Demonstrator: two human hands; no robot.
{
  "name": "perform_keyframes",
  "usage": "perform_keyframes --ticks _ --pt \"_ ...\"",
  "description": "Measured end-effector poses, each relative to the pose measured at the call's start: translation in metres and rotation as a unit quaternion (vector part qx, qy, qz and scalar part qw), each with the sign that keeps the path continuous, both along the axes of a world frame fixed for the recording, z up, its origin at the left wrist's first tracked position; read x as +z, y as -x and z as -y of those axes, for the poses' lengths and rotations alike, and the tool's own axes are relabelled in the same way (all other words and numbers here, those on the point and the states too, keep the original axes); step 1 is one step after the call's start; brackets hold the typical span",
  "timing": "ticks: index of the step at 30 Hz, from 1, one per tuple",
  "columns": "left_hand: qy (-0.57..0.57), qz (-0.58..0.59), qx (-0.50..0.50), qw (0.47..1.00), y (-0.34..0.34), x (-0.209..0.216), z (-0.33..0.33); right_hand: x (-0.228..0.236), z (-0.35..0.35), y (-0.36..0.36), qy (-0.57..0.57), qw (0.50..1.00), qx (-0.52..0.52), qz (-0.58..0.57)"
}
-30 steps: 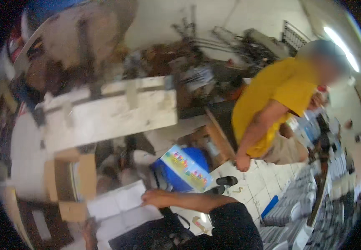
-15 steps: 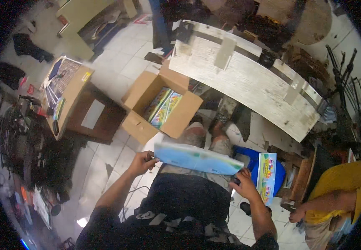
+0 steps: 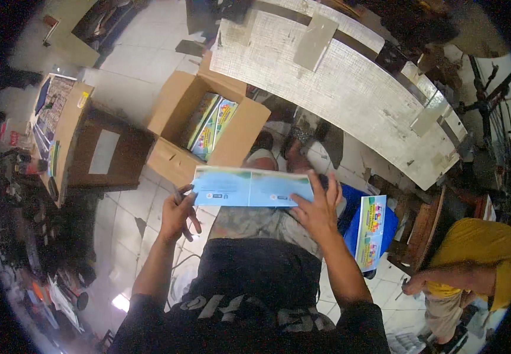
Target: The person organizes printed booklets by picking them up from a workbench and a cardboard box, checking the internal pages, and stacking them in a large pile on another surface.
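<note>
A long light-blue printed sheet point(image 3: 237, 187), with a pale line down its middle, lies level over my lap; I cannot tell if it is one sheet or a few together. My left hand point(image 3: 177, 217) pinches its left end, the other fingers hanging loose below. At the right end my right hand point(image 3: 319, 206) holds it, fingers spread over the top face and a fingertip near the lower edge. Just ahead, an open cardboard box point(image 3: 164, 112) contains colourful printed strips point(image 3: 213, 127). Another colourful printed strip point(image 3: 370, 233) rests on a blue plastic stool point(image 3: 387, 236) to my right.
A long whitish board point(image 3: 326, 88) spans the far side beyond the box. To the left stands a brown cabinet point(image 3: 110, 153) with papers on top. At the lower right a person in a yellow shirt point(image 3: 480, 253) sits close by. Dark clutter lines the left side.
The sheet has gone from tilted to nearly level. My right hand has moved from its corner onto its top face. The whole view has shifted, with the box now further left.
</note>
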State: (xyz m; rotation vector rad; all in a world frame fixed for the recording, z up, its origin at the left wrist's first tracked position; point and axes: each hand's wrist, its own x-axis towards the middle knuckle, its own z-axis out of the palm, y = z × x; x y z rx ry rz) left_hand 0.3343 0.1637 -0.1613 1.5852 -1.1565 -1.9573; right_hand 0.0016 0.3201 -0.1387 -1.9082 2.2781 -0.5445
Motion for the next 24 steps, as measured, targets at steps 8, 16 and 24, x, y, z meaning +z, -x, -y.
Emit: perform_keyframes --ticks 8,16,24 --pt "0.474 0.293 -0.270 0.785 0.029 0.037 0.035 0.019 0.065 -0.012 -0.034 0.986 0.138 0.086" --pt "0.328 0.376 -0.304 0.811 0.016 -0.036 0.118 0.041 0.139 -0.013 -0.024 0.989 0.131 0.066" --pt "0.157 0.354 -0.163 0.908 -0.020 -0.181 0.292 0.001 0.089 0.040 -0.140 0.935 -0.057 0.322"
